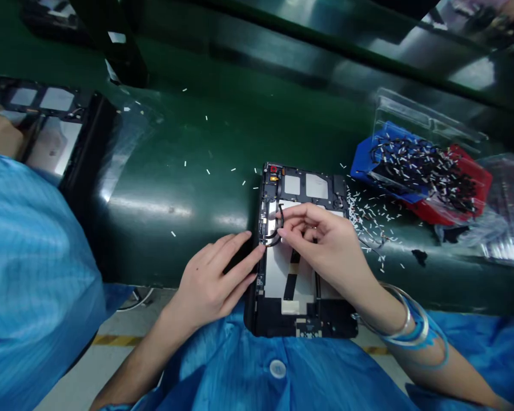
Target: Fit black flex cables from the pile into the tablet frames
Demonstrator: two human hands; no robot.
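An opened tablet (278, 271), with its inner boards and white battery panels showing, lies at the table's front edge before me. My right hand (314, 234) is above it, thumb and forefinger closed on a thin black cable (275, 240) that curves over to the tablet's left side. There, the fingertips of my left hand (223, 274) rest at the cable's lower end and along the tablet's edge. The fingers of that hand are stretched out and apart. What lies under the left fingertips is hidden.
On the right, a blue bin (364, 157) and a red bin (482, 180) hold many black cables with white tips. Small white strips (364, 211) are scattered beside them. At left, a co-worker's blue sleeve (38, 274) and hand are by another opened tablet (75, 134).
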